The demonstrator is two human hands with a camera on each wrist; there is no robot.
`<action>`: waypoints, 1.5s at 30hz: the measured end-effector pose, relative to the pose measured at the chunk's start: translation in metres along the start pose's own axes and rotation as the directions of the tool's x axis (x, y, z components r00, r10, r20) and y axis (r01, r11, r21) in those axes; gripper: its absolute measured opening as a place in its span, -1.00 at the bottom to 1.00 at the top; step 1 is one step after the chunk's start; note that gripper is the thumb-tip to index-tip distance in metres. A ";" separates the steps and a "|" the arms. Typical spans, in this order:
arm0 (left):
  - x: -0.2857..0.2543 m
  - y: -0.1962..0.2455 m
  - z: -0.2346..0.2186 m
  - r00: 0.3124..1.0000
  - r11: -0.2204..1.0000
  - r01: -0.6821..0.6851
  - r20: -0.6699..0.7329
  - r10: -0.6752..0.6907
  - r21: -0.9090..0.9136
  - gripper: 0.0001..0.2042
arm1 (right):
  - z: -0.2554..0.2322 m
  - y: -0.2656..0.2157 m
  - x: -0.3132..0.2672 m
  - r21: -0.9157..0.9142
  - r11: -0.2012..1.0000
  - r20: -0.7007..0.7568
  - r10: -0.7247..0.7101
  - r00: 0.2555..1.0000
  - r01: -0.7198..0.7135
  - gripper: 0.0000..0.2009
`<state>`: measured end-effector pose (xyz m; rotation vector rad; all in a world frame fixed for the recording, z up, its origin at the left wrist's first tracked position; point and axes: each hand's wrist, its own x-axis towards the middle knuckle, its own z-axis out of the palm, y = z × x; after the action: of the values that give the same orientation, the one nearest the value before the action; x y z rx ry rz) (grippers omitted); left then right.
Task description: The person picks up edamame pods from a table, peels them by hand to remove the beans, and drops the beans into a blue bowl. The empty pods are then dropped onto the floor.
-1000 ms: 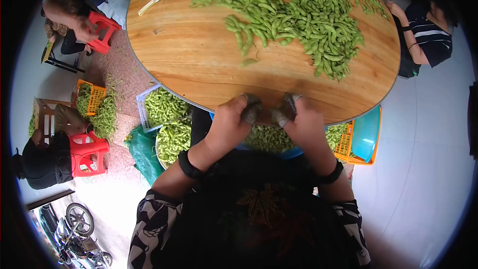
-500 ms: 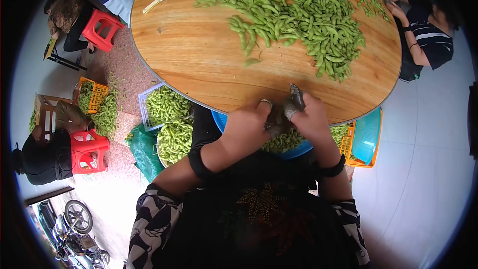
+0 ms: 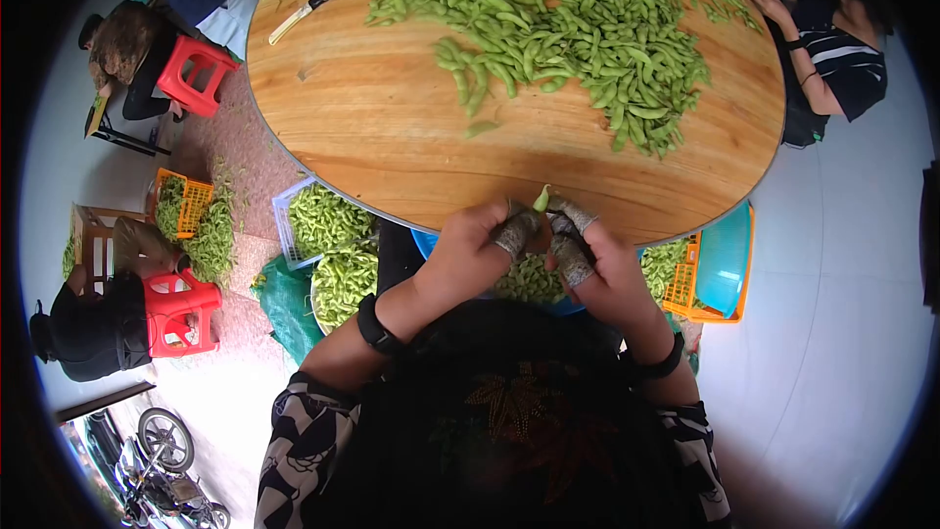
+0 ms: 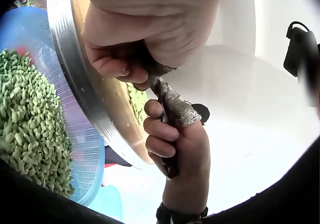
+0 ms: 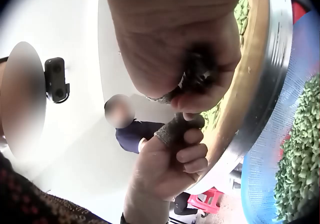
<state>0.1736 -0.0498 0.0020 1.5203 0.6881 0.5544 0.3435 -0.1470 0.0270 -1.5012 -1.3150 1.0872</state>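
Observation:
A green soybean pod (image 3: 542, 198) stands up between the fingertips of both hands at the table's near edge. My left hand (image 3: 468, 253) pinches it, with grey wrapping on the thumb and finger. Beside it, my right hand (image 3: 615, 279) has its wrapped fingertips right at the pod. In the left wrist view, the right hand's fingers curl round a slim dark tool (image 4: 170, 165); its working end is hidden. The wooden table (image 3: 372, 127) bears a large heap of pods (image 3: 587, 29). Below the hands sits a blue basket (image 4: 82, 159) of shelled beans (image 4: 30, 129).
A knife (image 3: 308, 12) lies at the table's far left. Left of my lap stand a pale crate (image 3: 284, 211) of pods and a green sack (image 3: 286, 309). An orange crate with a teal basin (image 3: 723, 264) stands right. Other people sit around, some on red stools (image 3: 199, 75).
The hands, apart half a second ago, have come together at the table edge, and a pod now shows between their fingertips. A person's arm has come over the far left edge of the table.

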 end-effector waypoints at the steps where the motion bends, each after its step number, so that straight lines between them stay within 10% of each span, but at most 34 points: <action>1: 0.000 0.005 0.000 0.999 1.000 0.021 0.026 -0.021 -0.011 -0.91 | 0.000 0.004 -0.001 0.001 1.000 -0.004 0.002 1.000 -0.002 -0.63; 10: -0.004 0.006 -0.010 0.984 0.997 -0.064 0.169 0.055 0.046 -0.87 | -0.006 -0.005 -0.004 0.458 0.844 0.189 0.213 0.959 -0.278 -0.63; 16: -0.005 0.007 -0.011 0.929 0.744 -0.369 0.227 0.292 0.557 -0.88 | 0.000 0.015 0.000 0.100 0.986 0.038 -0.140 0.989 0.136 -0.63; 18: -0.006 0.009 -0.012 0.919 0.682 -0.393 0.235 0.317 0.617 -0.87 | -0.006 0.002 -0.003 0.429 0.838 0.220 0.265 0.939 -0.338 -0.60; 19: -0.007 0.013 -0.014 0.977 0.967 -0.112 0.203 0.065 0.227 -0.90 | -0.008 0.003 -0.001 0.429 0.839 0.219 0.263 0.940 -0.335 -0.60; 20: -0.008 0.016 -0.016 0.942 0.949 0.241 0.285 -0.179 -0.202 -0.92 | -0.010 0.005 0.001 0.584 0.701 0.328 0.258 0.909 -0.410 -0.63; 21: -0.009 0.011 -0.017 0.942 0.950 0.240 0.285 -0.178 -0.199 -0.92 | -0.011 0.006 0.002 0.699 0.525 0.434 0.229 0.871 -0.486 -0.66; 23: -0.008 -0.007 -0.019 0.847 0.512 0.489 0.526 -0.085 -0.706 -0.82 | -0.010 0.006 0.003 0.743 0.456 0.465 0.174 0.868 -0.490 -0.68; 25: -0.008 -0.002 -0.015 0.841 0.528 0.498 0.531 -0.102 -0.688 -0.73 | -0.010 0.007 0.002 0.780 0.380 0.490 0.122 0.863 -0.496 -0.70; 28: -0.007 0.007 -0.011 0.891 0.736 0.422 0.394 -0.227 -0.530 -0.77 | -0.007 0.005 0.001 0.753 0.395 0.450 0.273 0.850 -0.526 -0.69; 29: -0.005 0.005 -0.010 0.987 0.997 0.018 0.160 -0.005 -0.080 -0.77 | -0.004 0.003 0.002 0.679 0.559 0.345 0.330 0.879 -0.476 -0.69; 30: -0.004 0.005 -0.010 0.945 0.830 -0.315 0.074 0.318 0.460 -0.74 | -0.001 0.001 0.002 0.570 0.700 0.230 0.366 0.902 -0.429 -0.68; 31: -0.004 0.007 -0.010 0.945 0.828 -0.315 0.076 0.317 0.463 -0.74 | 0.001 0.000 0.003 0.574 0.699 0.229 0.364 0.903 -0.428 -0.68; 33: -0.005 0.013 -0.010 0.873 0.417 -0.404 0.208 0.440 0.814 -0.72 | 0.004 0.000 0.003 0.419 0.847 0.161 0.287 0.944 -0.328 -0.65; 40: 0.004 0.009 0.005 0.769 0.172 -0.355 0.182 0.612 0.919 -0.71 | 0.002 -0.001 0.001 0.324 0.915 0.064 0.232 0.970 -0.241 -0.57; 43: 0.005 0.007 0.006 0.842 0.462 -0.375 0.086 0.533 0.804 -0.76 | 0.003 0.008 0.003 0.279 0.937 0.040 0.207 0.977 -0.210 -0.63; 45: 0.002 0.007 0.004 1.000 0.999 0.017 -0.015 -0.016 0.050 -0.85 | 0.002 0.015 0.002 0.382 0.904 0.043 0.189 0.981 -0.191 -0.60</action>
<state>0.1783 -0.0506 0.0085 1.5574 0.7297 0.5399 0.3460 -0.1468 0.0116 -1.3445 -0.8996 1.3851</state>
